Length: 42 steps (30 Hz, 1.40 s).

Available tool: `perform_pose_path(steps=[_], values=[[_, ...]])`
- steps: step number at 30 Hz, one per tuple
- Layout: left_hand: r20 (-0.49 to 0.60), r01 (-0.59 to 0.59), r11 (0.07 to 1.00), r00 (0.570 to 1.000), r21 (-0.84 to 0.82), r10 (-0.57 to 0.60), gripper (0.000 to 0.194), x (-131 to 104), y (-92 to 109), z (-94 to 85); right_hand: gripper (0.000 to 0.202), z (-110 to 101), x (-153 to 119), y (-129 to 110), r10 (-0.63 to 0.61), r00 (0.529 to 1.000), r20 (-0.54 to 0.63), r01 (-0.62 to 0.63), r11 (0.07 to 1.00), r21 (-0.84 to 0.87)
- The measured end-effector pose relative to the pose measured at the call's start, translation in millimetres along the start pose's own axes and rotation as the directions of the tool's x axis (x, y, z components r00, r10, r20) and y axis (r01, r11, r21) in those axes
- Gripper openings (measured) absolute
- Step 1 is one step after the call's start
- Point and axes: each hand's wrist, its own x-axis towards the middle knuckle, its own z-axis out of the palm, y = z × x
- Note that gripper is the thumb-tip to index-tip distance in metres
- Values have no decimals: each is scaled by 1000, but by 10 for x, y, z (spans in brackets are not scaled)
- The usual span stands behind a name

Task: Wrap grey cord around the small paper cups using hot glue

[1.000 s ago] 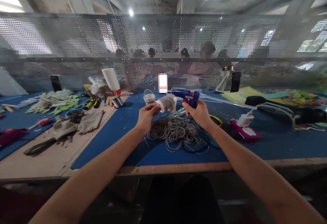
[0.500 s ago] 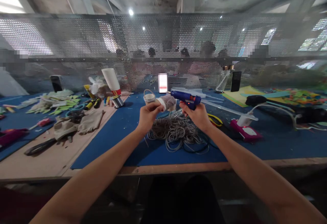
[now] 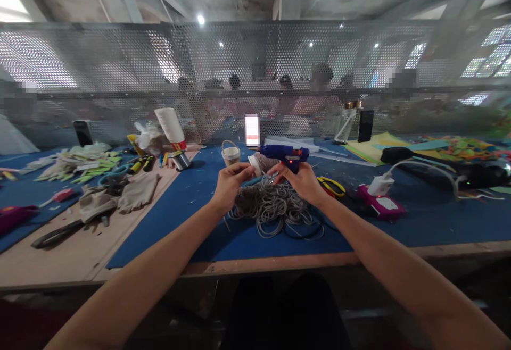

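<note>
Between the thumb and fingers of my left hand [image 3: 230,184] is a white paper cup [image 3: 257,164], lying on its side, with grey cord wrapped round its body. My right hand [image 3: 297,178] grips a blue hot glue gun [image 3: 281,152] with a small red light; its nozzle points left, over the cup. Fingers of the right hand reach close to the wrapped cord; whether they touch it I cannot tell. Below both hands a loose heap of grey cord [image 3: 275,209] lies on the blue mat. Behind my left hand stands a small pale basket [image 3: 230,154] with a looped handle.
Tilted stacked paper cups [image 3: 170,125] stand left, near work gloves [image 3: 138,193]. Yellow-handled pliers [image 3: 332,186] and a magenta power socket [image 3: 381,202] with a white plug lie right. A lit phone [image 3: 252,130] leans by the perforated metal screen [image 3: 255,63].
The wrapped cup has turned, so more of its corded side faces right. The glue gun has shifted slightly left and is more level, and my right hand has come closer to the cup.
</note>
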Motion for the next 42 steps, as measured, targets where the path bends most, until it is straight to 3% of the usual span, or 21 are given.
perform_pose_path(steps=[7, 14, 20, 26, 42], values=[[-74, 71, 983, 994, -169, -84, 30, 44, 37, -9, 46, 17, -5, 66, 67, 998, -18, -67, 997, -32], [-110, 41, 983, 992, -178, -61, 28, 88, 0, -72, 40, 44, -11, 45, 117, 989, -85, -125, 988, -94], [-144, 18, 985, 989, -169, -43, 25, 92, 25, -79, 43, 5, -7, 89, 94, 986, -137, -127, 958, -259], [-182, 30, 986, 981, -165, -61, 28, 94, 43, -79, 46, -13, 5, 122, -58, 991, -123, -12, 863, -505], [-179, 47, 983, 981, -177, -79, 32, 103, 29, -80, 45, -44, 24, 239, -84, 992, -92, 6, 767, -641]])
